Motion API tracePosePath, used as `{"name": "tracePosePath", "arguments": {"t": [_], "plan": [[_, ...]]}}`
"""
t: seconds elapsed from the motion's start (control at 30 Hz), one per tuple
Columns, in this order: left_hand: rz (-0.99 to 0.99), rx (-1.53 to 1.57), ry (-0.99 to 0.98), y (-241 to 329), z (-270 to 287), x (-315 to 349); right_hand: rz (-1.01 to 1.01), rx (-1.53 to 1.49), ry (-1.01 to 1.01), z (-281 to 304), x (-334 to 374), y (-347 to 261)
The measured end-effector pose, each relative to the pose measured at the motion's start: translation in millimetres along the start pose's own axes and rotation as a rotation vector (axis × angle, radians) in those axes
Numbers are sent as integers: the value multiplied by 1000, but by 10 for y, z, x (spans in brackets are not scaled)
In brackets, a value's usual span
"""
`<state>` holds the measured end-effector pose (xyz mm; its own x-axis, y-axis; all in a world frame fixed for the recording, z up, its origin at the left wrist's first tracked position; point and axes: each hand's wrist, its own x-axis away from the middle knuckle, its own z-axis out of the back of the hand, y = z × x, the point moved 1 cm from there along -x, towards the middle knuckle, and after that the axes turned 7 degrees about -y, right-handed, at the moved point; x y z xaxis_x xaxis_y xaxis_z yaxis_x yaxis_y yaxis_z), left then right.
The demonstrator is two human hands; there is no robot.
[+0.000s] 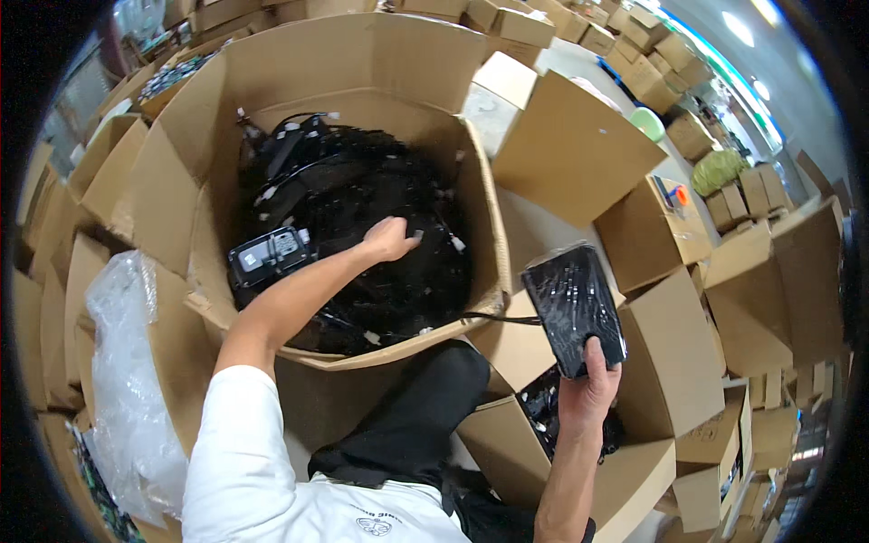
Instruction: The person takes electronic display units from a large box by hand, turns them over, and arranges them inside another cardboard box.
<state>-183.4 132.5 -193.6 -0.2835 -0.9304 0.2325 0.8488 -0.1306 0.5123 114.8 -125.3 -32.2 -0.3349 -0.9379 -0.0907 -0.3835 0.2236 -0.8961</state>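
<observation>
My right hand [590, 385] grips a flat black device [577, 303] wrapped in clear plastic, thumb on its front and fingers behind it. From the device's left side a black cable [507, 319] runs over the rim of a large cardboard box [348, 50]. Inside that box, my left hand [389, 240] is closed with curled fingers over a heap of black cables and parts [353, 195]. What it pinches, if anything, is too small to make out. A black device with a grey panel [270, 256] lies at the heap's left side.
Below my right hand stands an open carton [625, 484] holding black wrapped items. A clear plastic bag [136, 380] hangs by the large box's left side. Many cartons [769, 281] crowd the right. An orange-and-blue tape dispenser [677, 195] sits on one carton. My knee [457, 371] is against the box front.
</observation>
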Motion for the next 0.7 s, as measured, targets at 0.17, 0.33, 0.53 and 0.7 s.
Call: {"name": "tracePosePath", "arguments": {"t": [0.17,0.33,0.53,0.7], "plan": [[-44,224,164,-108,12,-144,62,-94,77,220,157,-235],[-171,755,102,878,899,703,176,8,196,210,156,-121],[-248,1056,-21,1765,650,1565,452,353,4,-451,302,169],[-221,1341,-161,2147,284,1787,587,363,-105,-355,492,219]]}}
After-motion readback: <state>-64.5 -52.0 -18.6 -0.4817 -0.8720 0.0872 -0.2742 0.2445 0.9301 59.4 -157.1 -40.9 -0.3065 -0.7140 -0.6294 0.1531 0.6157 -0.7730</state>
